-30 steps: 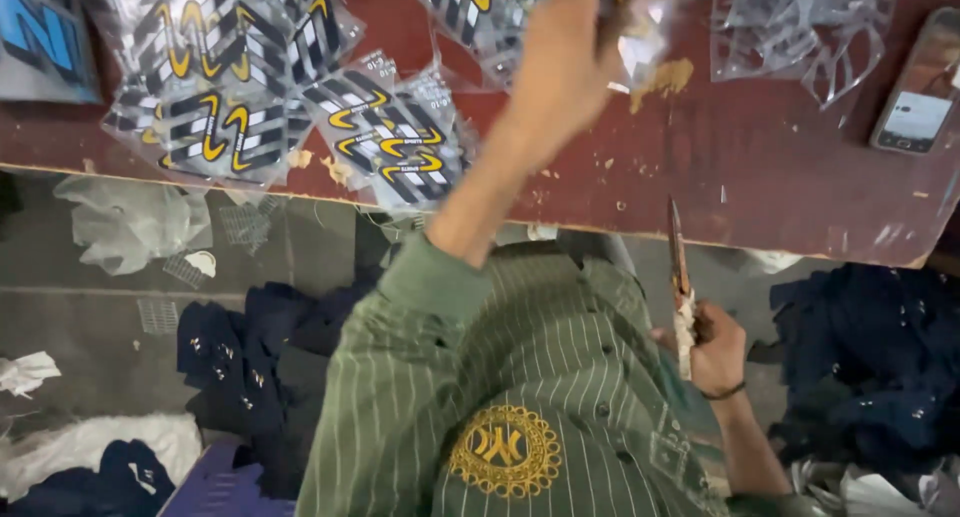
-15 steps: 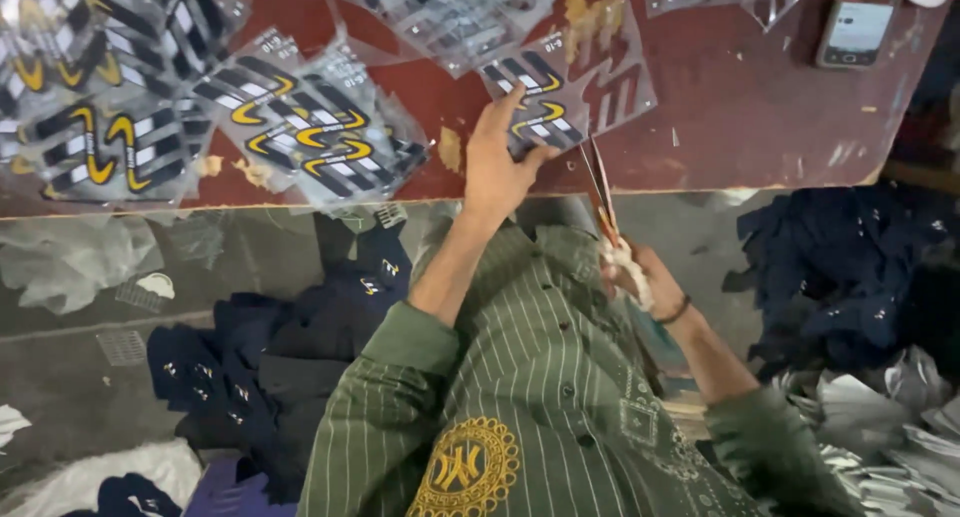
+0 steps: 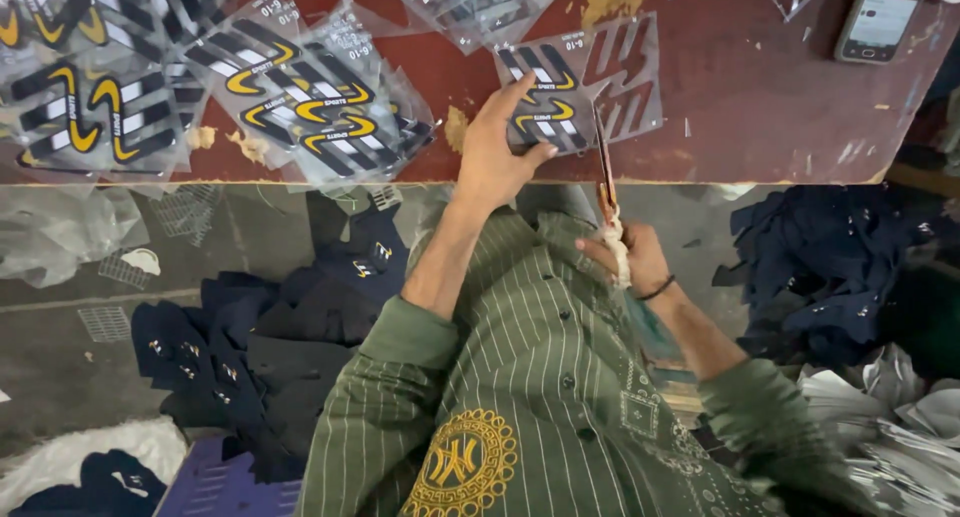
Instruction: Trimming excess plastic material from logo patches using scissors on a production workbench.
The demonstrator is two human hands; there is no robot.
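Left hand (image 3: 497, 149) drawn back nearer the worktop (image 3: 760, 117) edge, fingers flat on the sticker sheet (image 3: 560, 97), grip open, right hand (image 3: 628, 257) closed round scissors (image 3: 605, 172), blades at the sheet.

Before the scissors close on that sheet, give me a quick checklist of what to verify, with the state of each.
1. Left hand pins the printed sheet flat on the table: ok.
2. Right hand grips the scissors at the handles: ok.
3. Blades lie along the gap between the striped design and the cut-out part: ok.
4. Left fingertips clear of the blades: cannot tell, they sit close beside them.
5. Phone lies away from the cut: ok.
6. Pile of finished sheets stays off the sheet being cut: ok.
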